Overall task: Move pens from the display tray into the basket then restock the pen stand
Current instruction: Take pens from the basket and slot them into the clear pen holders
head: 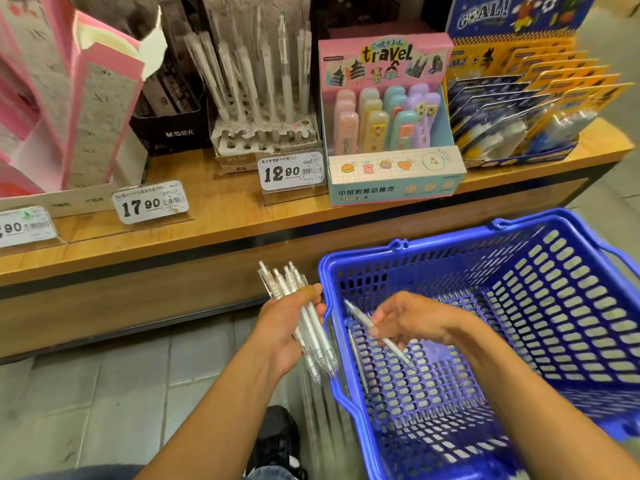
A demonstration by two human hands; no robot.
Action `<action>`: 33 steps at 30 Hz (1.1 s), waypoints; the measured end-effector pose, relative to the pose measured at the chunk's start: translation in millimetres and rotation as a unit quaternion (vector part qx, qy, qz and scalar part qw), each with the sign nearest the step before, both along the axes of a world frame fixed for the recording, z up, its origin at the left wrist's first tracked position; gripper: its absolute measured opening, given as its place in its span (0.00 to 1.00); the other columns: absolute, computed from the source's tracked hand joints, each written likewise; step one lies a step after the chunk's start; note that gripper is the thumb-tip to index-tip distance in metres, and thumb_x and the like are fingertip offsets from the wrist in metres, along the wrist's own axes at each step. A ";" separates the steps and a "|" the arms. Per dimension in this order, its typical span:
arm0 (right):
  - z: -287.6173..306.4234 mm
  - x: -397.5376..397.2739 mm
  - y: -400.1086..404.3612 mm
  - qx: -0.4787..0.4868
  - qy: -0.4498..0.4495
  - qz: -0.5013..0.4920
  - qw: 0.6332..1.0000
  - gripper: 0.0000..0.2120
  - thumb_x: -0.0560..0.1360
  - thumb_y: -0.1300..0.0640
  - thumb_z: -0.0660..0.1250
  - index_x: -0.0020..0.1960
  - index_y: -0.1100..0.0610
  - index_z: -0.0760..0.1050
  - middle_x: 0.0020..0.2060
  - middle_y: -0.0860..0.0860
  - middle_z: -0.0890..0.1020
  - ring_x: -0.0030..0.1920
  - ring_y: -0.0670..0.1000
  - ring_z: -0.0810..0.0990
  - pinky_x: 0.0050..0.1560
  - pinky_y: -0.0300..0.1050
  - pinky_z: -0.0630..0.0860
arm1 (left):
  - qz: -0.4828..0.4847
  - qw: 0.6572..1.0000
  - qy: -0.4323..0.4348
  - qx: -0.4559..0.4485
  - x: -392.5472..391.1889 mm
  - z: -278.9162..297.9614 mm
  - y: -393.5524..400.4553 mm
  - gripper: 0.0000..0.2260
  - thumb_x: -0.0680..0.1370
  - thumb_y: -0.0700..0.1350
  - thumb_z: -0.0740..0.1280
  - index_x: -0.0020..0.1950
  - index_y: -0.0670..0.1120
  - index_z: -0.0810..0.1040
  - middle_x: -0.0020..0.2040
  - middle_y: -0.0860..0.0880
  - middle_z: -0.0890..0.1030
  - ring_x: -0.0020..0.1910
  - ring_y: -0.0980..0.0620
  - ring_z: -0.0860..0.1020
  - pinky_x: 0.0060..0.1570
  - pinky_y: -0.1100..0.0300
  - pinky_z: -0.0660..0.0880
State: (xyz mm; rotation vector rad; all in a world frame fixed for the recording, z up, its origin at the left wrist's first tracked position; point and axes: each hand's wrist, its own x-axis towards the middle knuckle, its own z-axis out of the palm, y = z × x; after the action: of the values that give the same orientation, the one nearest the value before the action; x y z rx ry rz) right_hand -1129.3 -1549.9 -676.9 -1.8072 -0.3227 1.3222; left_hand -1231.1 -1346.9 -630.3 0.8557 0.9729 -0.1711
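My left hand point(287, 323) grips a bundle of several clear white pens point(282, 282), just left of the blue plastic basket point(568, 306). Inside the basket, my right hand point(412, 318) pinches a single clear pen point(394, 348), tip pointing down to the right. One more pen point(356, 362) lies on the basket floor near its left wall. On the wooden shelf above stands the perforated pen stand point(266, 133), with several white pens point(242, 74) upright in its holes and many holes vacant.
The wooden shelf point(214, 230) carries price tags point(292, 173), a pink "travel" eraser box point(391, 133), a black M&G box point(173, 126), pink cartons at left and yellow-blue packs point(526, 98) at right. My black shoe point(277, 441) rests on the grey tiled floor.
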 end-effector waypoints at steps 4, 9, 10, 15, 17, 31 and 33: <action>51.7 -20.5 32.8 0.120 -0.063 -0.099 0.986 0.05 0.72 0.61 0.75 0.41 0.59 0.78 0.31 0.52 0.82 0.28 0.46 0.78 0.30 0.38 0.75 | -0.043 0.999 -0.017 -0.007 -3.0 6.7 -2.6 0.16 0.69 0.50 0.76 0.47 0.40 0.80 0.38 0.44 0.82 0.34 0.48 0.80 0.37 0.54 0.81; 49.5 -43.2 69.3 0.110 -0.105 -0.096 0.984 0.11 0.66 0.53 0.80 0.36 0.55 0.78 0.27 0.52 0.82 0.28 0.48 0.79 0.32 0.39 0.76 | -0.037 0.999 -0.038 -0.005 -2.9 13.4 -4.2 0.36 0.69 0.44 0.77 0.72 0.36 0.66 0.56 0.33 0.82 0.50 0.36 0.83 0.51 0.40 0.81; 47.7 -42.4 68.9 0.113 -0.093 -0.085 0.986 0.11 0.65 0.51 0.80 0.35 0.54 0.79 0.28 0.53 0.83 0.29 0.48 0.80 0.32 0.38 0.77 | -0.032 0.999 -0.038 0.003 -3.1 12.5 -4.0 0.32 0.70 0.40 0.76 0.70 0.35 0.68 0.51 0.34 0.83 0.43 0.39 0.84 0.42 0.44 0.82; 7.0 -4.2 34.8 0.018 0.004 -0.020 1.000 0.09 0.74 0.54 0.73 0.39 0.58 0.79 0.33 0.56 0.83 0.31 0.49 0.81 0.33 0.39 0.78 | -0.002 1.000 -0.017 0.024 -3.2 2.6 2.6 0.04 0.74 0.36 0.72 0.47 0.38 0.79 0.26 0.46 0.77 0.21 0.53 0.76 0.23 0.63 0.74; -38.1 1.4 31.1 -0.111 -0.057 -0.017 0.992 0.09 0.76 0.61 0.70 0.38 0.61 0.77 0.31 0.56 0.81 0.33 0.52 0.80 0.35 0.44 0.77 | 0.003 1.000 -0.013 0.021 -2.7 -1.0 5.6 0.07 0.73 0.36 0.73 0.49 0.39 0.79 0.28 0.46 0.77 0.23 0.54 0.76 0.24 0.63 0.74; -152.4 -24.6 65.2 -0.342 -0.274 0.129 0.890 0.15 0.78 0.63 0.63 0.63 0.65 0.73 0.60 0.61 0.79 0.59 0.61 0.79 0.56 0.53 0.77 | -0.013 0.999 0.015 0.041 1.5 -18.2 13.0 0.10 0.74 0.37 0.73 0.53 0.40 0.78 0.31 0.46 0.77 0.25 0.54 0.75 0.24 0.64 0.74; -146.8 -24.0 63.4 -0.346 -0.246 0.111 0.899 0.15 0.78 0.62 0.63 0.63 0.65 0.73 0.58 0.61 0.80 0.56 0.61 0.80 0.54 0.53 0.78 | -0.021 0.999 0.017 0.042 2.2 -18.8 14.0 0.11 0.74 0.37 0.74 0.55 0.39 0.78 0.32 0.46 0.77 0.26 0.54 0.76 0.25 0.63 0.74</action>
State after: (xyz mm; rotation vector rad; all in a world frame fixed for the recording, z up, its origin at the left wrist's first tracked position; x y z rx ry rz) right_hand -1153.3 -1486.6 -823.7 -2.7925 -0.3616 1.1905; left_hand -1228.9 -1332.9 -649.1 0.9531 0.9996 -0.1819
